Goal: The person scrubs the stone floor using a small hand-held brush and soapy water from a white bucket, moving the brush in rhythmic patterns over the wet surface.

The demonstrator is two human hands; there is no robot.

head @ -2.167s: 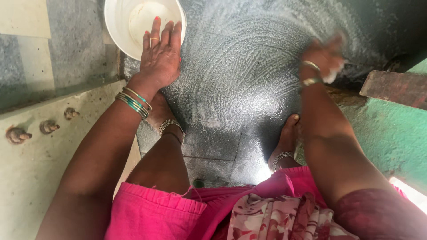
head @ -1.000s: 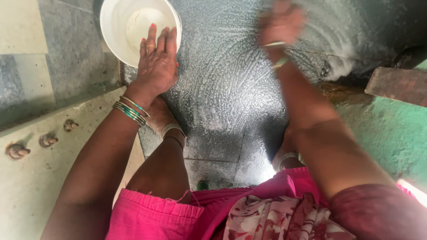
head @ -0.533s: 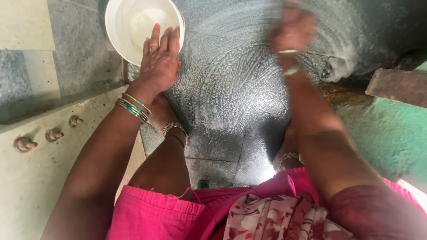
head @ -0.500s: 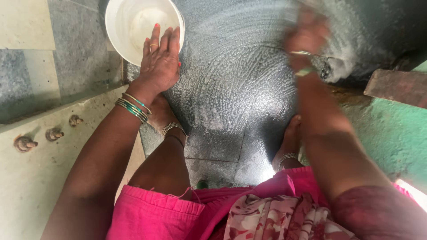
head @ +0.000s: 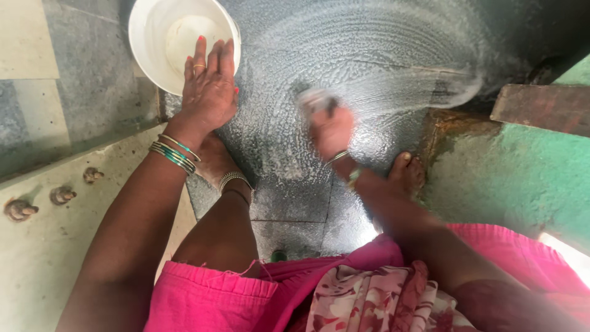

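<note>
The left hand (head: pixel 208 86) lies flat with its fingers pressed together and stretched forward, the fingertips over the near rim of a white bowl (head: pixel 161 27) and the palm on the wet stone floor (head: pixel 369 55) just behind it. The bowl stands upright, mouth up, ahead of and slightly outward from that hand, at the far left corner of the dark slab.

The right hand (head: pixel 329 126) is blurred; it is closed around a pale scrubbing pad (head: pixel 314 98) that sticks out ahead of the knuckles, but how the fingers lie on it cannot be told. The pad touches the soapy floor, its longer side seeming to run forward from the hand, though the blur leaves that unsure. Curved white suds streaks fan out ahead of and to the right of this hand, sweeping in an arc toward the far right.

Between the two hands the floor is open and wet. To the right of the right hand the slab ends at a rusty brown edge (head: pixel 452 126), beyond which stand a green wall (head: pixel 522 178) and a dark wooden plank (head: pixel 541 107). Left of the left hand a raised pale ledge (head: pixel 43 246) with three metal studs (head: pixel 58 195) borders the floor. Behind the hands, both bare feet rest on the slab, the right foot (head: pixel 405 175) near the brown edge.
</note>
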